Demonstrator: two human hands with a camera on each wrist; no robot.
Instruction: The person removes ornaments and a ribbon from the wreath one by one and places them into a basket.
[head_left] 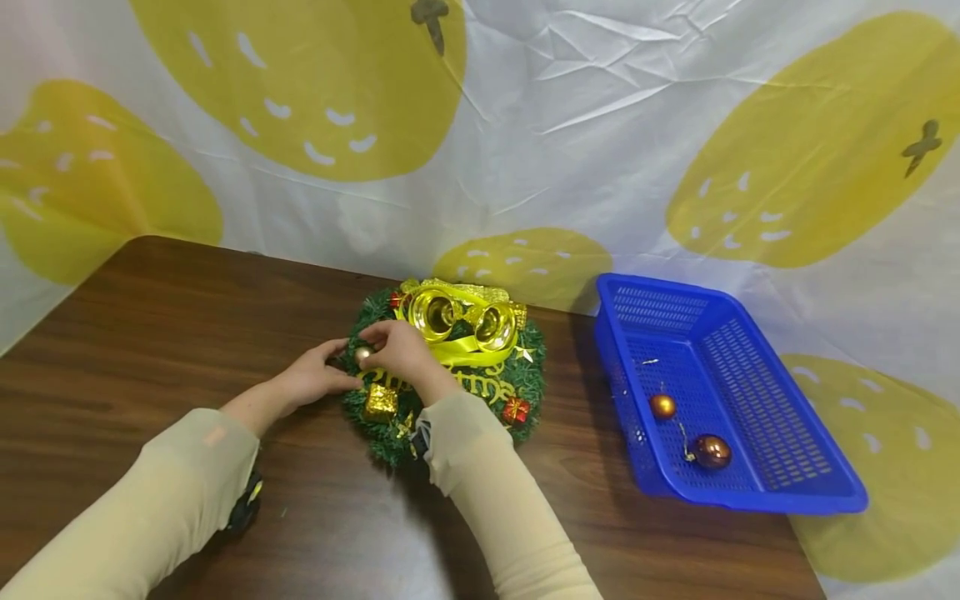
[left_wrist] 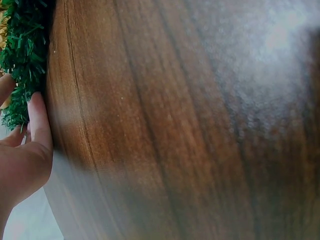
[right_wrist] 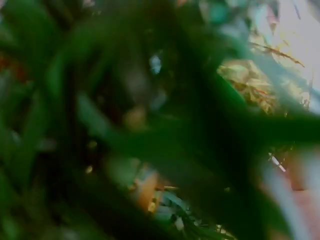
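Observation:
A green Christmas wreath [head_left: 532, 379] with gold bells [head_left: 437, 315], yellow ribbon and gold lettering lies on the table. My right hand [head_left: 405, 354] reaches over its left part and pinches a small champagne-coloured ball ornament [head_left: 363, 354] at the greenery. At the wreath's left edge, my left hand [head_left: 318, 372] holds the greenery between thumb and fingers. In the left wrist view, a finger of the left hand [left_wrist: 27, 160] lies along the outside of the green tinsel [left_wrist: 25, 50]. Blurred green strands [right_wrist: 150, 145] fill the right wrist view, hiding the right fingertips there.
A blue plastic basket [head_left: 652, 483] stands right of the wreath. Inside lie a small orange-gold ball [head_left: 663, 406] and a larger brown ball [head_left: 711, 452]. The brown wooden table [head_left: 202, 325] meets a white curtain with yellow fruit prints [head_left: 525, 142] behind.

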